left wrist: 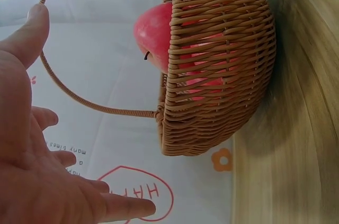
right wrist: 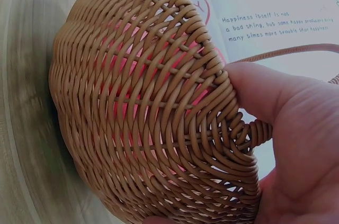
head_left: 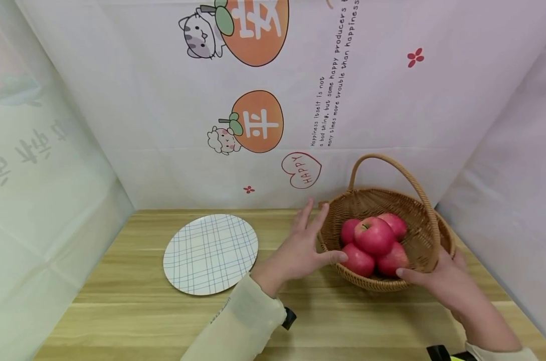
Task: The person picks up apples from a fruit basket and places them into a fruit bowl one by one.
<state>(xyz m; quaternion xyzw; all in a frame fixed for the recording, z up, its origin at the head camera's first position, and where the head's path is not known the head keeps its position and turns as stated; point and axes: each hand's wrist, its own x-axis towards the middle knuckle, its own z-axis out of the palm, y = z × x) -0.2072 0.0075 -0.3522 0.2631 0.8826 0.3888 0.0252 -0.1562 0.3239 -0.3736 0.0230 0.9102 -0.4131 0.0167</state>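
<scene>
A brown wicker basket [head_left: 390, 285] with an arched handle stands at the right of the table. Several red apples [head_left: 374, 235] are heaped inside it, one on top. At the basket's right end, my right hand [head_left: 450, 281] grips the rim beside the foot of the handle, thumb over the edge; in the right wrist view the wicker side [right wrist: 143, 97] fills much of the picture. My left hand [head_left: 302, 250] is at the basket's left side, fingers spread and thumb reaching toward the near rim. The left wrist view shows that hand [left wrist: 47, 155] with nothing in its palm.
A round white plate [head_left: 211, 254] with a blue check pattern lies to the left on the wooden table [head_left: 142, 326]. Behind the table hangs a white printed cloth [head_left: 376, 105], close to the basket's back. More pale cloth [head_left: 521, 200] closes off the right side.
</scene>
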